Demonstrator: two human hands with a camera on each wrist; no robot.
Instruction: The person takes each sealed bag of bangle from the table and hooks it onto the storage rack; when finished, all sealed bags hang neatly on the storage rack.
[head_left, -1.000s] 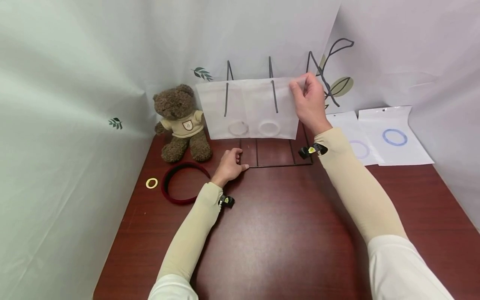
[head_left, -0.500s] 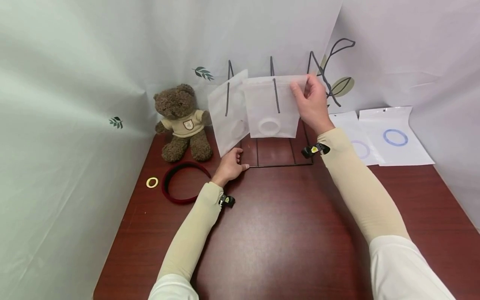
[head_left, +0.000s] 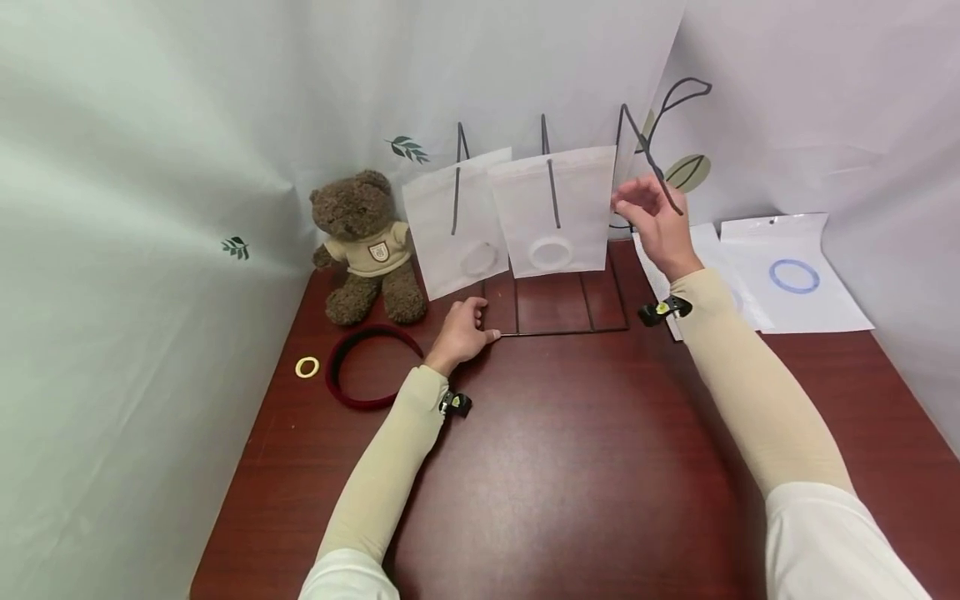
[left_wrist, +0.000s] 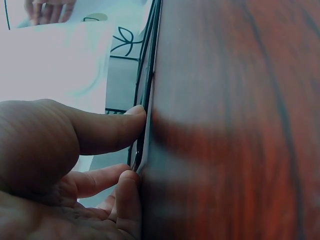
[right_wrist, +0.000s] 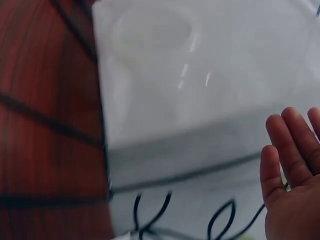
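A black wire display rack (head_left: 553,334) with upright hooks stands at the back of the table. My left hand (head_left: 459,335) pinches its front bottom wire near the left corner; the left wrist view has thumb and fingers on either side of the wire. From the left hook hangs a white pouch (head_left: 429,225) with a ring showing through, tilted. A second white pouch (head_left: 525,217), also with a ring, hangs on the middle hook. My right hand (head_left: 663,229), holding nothing, is beside the right hook (head_left: 651,152), its fingers loose and apart from the pouches.
Two white pouches lie flat at the right, one with a blue ring (head_left: 795,277); the other (head_left: 705,242) is partly behind my right arm. At left are a teddy bear (head_left: 360,242), a dark red hoop (head_left: 335,385) and a small yellow ring (head_left: 298,367). White curtains surround the table.
My right hand has let go of the middle pouch's upper corner and moved right and down. The left pouch has swung on its hook. My left hand stays on the rack.
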